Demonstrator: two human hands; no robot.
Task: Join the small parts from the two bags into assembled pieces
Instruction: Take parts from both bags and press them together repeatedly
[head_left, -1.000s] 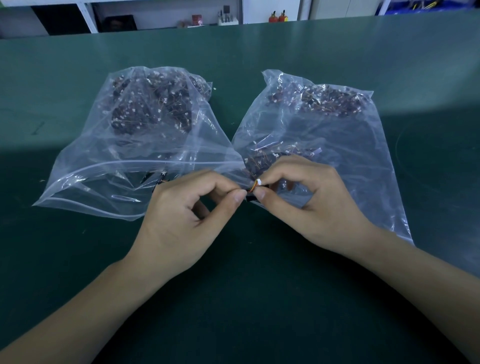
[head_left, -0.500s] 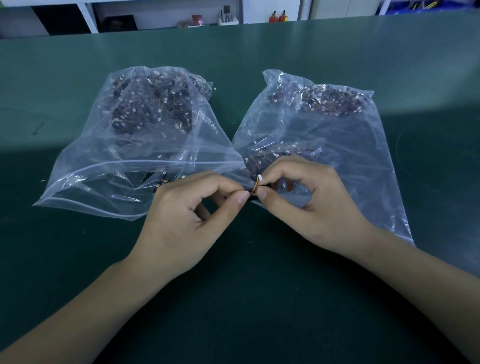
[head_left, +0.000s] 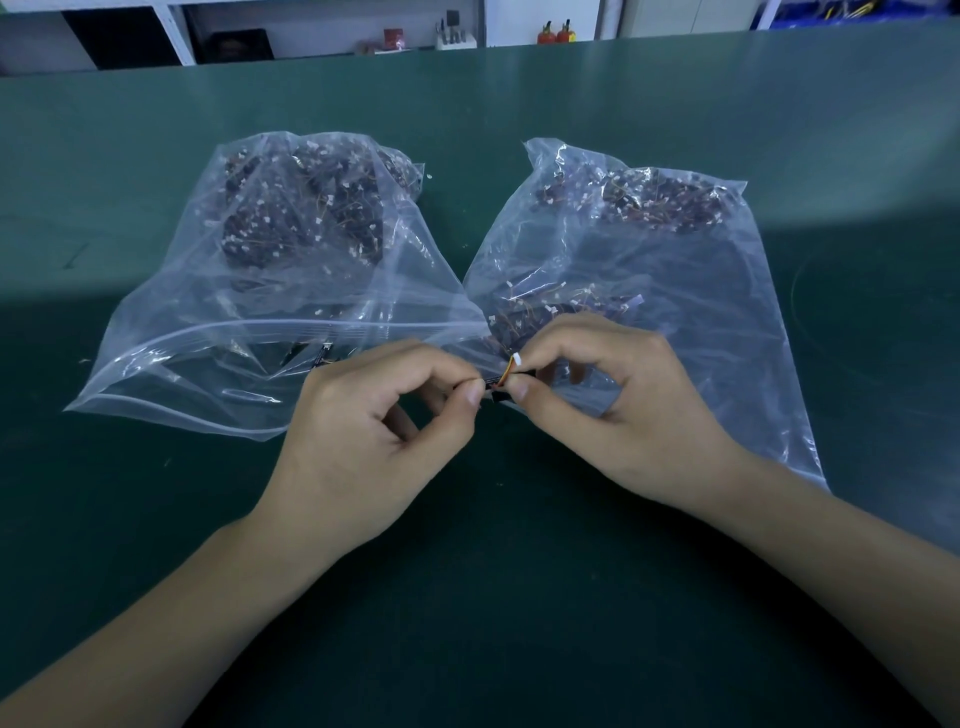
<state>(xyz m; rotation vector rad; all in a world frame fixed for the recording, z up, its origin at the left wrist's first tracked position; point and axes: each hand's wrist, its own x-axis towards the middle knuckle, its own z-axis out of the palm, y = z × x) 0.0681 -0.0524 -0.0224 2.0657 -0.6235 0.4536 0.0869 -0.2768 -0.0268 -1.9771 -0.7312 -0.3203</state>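
1. Nearest the camera, the left hand (head_left: 374, 441) and right hand (head_left: 618, 410) met over the green table (head_left: 493, 597), thumb and forefinger of each pinched on a small black part (head_left: 500, 395) with short coloured wires and a white connector (head_left: 516, 360).
2. Against a second earlier, the fingertips had closed in and the gap between the two pieces had gone; judged from that, the join was being pressed home, not yet released.
3. Behind the left hand, the left bag (head_left: 270, 291) lay with its mouth open toward the person, dark wired parts heaped at its far end.
4. The right bag (head_left: 649, 270), touching it, held a far heap and a smaller cluster near the right hand.
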